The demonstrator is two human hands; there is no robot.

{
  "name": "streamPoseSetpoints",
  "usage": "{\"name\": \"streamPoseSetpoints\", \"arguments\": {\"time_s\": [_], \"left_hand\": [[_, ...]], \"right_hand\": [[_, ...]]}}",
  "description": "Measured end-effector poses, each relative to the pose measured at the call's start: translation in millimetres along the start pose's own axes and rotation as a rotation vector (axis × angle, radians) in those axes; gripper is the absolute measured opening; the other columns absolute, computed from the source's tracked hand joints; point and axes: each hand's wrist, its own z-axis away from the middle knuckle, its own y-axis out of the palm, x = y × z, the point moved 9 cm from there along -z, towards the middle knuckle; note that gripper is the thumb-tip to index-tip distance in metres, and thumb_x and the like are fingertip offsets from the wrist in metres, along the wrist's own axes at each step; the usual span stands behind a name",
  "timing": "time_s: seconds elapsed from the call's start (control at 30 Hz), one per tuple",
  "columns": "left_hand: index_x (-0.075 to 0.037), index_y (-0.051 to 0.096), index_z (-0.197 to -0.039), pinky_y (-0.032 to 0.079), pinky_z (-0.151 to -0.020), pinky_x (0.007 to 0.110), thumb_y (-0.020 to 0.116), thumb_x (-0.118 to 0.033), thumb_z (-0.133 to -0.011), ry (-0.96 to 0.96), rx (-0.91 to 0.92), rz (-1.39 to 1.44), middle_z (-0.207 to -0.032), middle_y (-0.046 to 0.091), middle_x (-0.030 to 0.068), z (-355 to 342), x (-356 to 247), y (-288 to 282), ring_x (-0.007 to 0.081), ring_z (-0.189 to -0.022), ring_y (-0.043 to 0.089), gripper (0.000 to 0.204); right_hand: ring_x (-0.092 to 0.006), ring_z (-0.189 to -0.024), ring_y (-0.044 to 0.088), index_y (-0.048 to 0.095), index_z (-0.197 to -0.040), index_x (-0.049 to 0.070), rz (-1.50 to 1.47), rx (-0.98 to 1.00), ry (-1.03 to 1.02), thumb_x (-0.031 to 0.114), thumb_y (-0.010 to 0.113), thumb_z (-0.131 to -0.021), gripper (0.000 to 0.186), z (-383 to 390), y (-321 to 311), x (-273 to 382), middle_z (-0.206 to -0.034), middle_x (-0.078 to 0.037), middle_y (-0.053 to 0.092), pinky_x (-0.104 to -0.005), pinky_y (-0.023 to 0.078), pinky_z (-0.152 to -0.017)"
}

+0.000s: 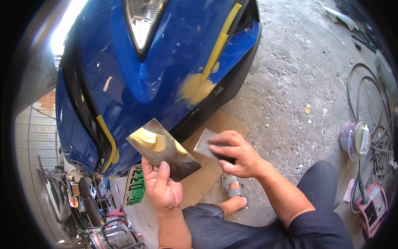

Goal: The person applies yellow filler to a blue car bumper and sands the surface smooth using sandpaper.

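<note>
My left hand (163, 186) grips a rectangular metal plate (174, 162) from below, tilted up, with soft yellow putty (147, 140) on it. Just right of the plate, my right hand (236, 155) holds a small grey metal spreader (203, 143), fingers wrapped over its dark handle end. Above both hands is a blue vehicle body panel (103, 50) with a lamp (139, 25). A rough patch of yellow putty (192, 89) and yellow strips (219, 43) lie along its right edge, and another yellow strip (106, 133) follows a black trim on the left.
Flattened cardboard (199, 182) lies on the concrete floor (290, 66) under the panel. At right are a paint can (350, 139), coiled hoses (379, 141) and a red machine (371, 207). Assorted parts (74, 199), a green plate (134, 186) and a metal appliance (112, 234) crowd the lower left.
</note>
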Motion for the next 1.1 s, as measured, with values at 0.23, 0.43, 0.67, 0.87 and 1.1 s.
{"name": "streamPoseSetpoints", "arguments": {"time_s": [0.23,0.43,0.67,0.87,1.1], "left_hand": [[0.001,0.041,-0.138,0.036,-0.106,0.035,0.051,0.006,-0.091,0.149,-0.029,-0.256,-0.132,0.053,0.0120,5.9,0.3,2.2,0.0213,-0.119,0.051,0.048],[0.002,0.040,-0.138,0.038,-0.104,0.034,0.049,0.006,-0.092,0.278,-0.038,-0.390,-0.130,0.054,0.0143,9.1,-7.0,1.8,0.0203,-0.117,0.053,0.047],[0.001,0.037,-0.139,0.039,-0.106,0.039,0.047,0.003,-0.094,0.361,-0.028,-0.437,-0.134,0.052,0.0162,18.3,-14.9,-1.4,0.0248,-0.122,0.051,0.046],[0.001,0.038,-0.139,0.039,-0.106,0.040,0.047,0.004,-0.094,0.310,-0.034,-0.408,-0.134,0.051,0.0157,19.0,-10.9,-8.9,0.0248,-0.122,0.051,0.046],[0.000,0.038,-0.139,0.039,-0.107,0.040,0.047,0.004,-0.094,0.269,-0.032,-0.403,-0.134,0.051,0.0151,18.1,-5.6,-18.5,0.0246,-0.122,0.051,0.046]], "right_hand": [[-0.0278,-0.107,0.056,0.066,-0.104,0.007,0.293,-0.116,-0.072,0.006,0.070,-0.064,0.040,-27.5,-24.5,48.0,-0.113,-0.008,0.061,-0.0402,0.042,-0.090],[-0.0245,-0.112,0.053,0.066,-0.103,0.009,0.336,0.031,-0.120,0.011,0.070,-0.060,0.043,-19.5,-3.9,38.9,-0.116,-0.004,0.060,-0.0412,0.037,-0.092],[-0.0276,-0.119,0.049,0.061,-0.111,0.008,0.546,-0.314,-0.042,0.006,0.066,-0.069,0.042,-31.4,-28.6,-25.5,-0.122,-0.006,0.057,-0.0435,0.036,-0.099],[-0.0280,-0.122,0.046,0.059,-0.117,0.009,0.565,-0.318,-0.097,0.007,0.065,-0.073,0.044,-46.4,-16.7,-44.7,-0.126,-0.006,0.054,-0.0443,0.035,-0.102],[-0.0281,-0.121,0.046,0.061,-0.118,0.010,0.549,-0.362,-0.117,0.004,0.065,-0.073,0.045,-52.2,-11.8,-47.8,-0.126,-0.006,0.054,-0.0448,0.035,-0.102]]}}
